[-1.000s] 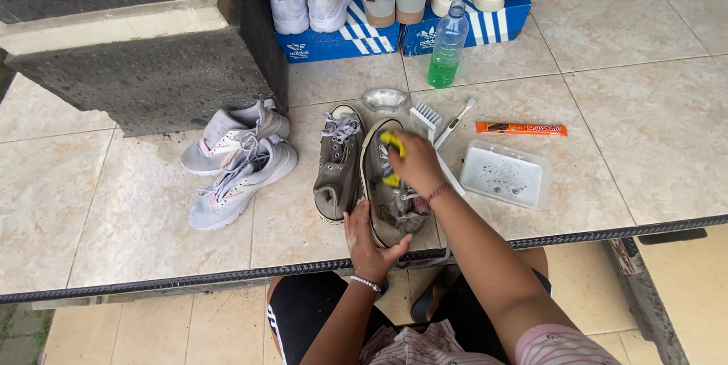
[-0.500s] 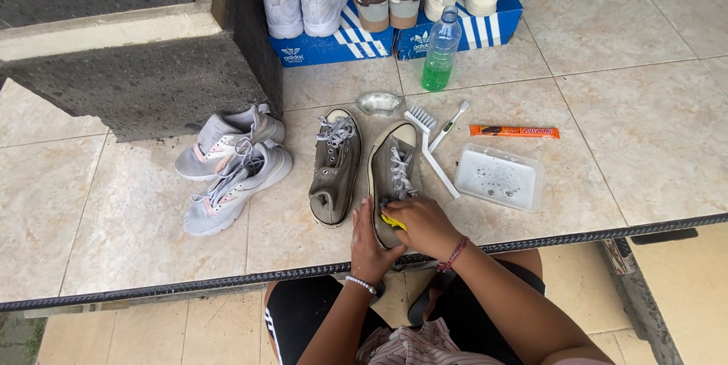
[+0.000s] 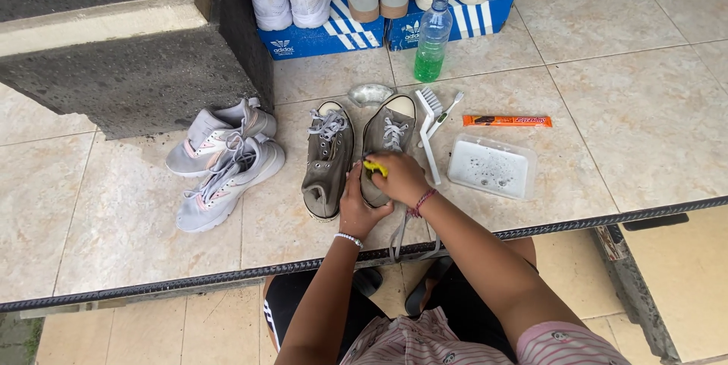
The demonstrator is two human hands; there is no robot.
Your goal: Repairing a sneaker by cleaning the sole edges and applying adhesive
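Here the right hand [image 3: 400,177] is closed around a small yellow brush [image 3: 375,168], apparently bristled, over the grey canvas shoe [image 3: 385,141]; the left hand [image 3: 359,209] clasps its heel. Beside lie its mate [image 3: 327,158], a white brush [image 3: 429,126], a clear plastic tray [image 3: 491,167].

A second ago the right hand [image 3: 400,177] worked the yellow brush [image 3: 375,168] near the laces of the grey shoe [image 3: 384,145]; it then slid down to the heel and has now moved partway back up. The left hand [image 3: 359,209] has shifted slightly along the heel.
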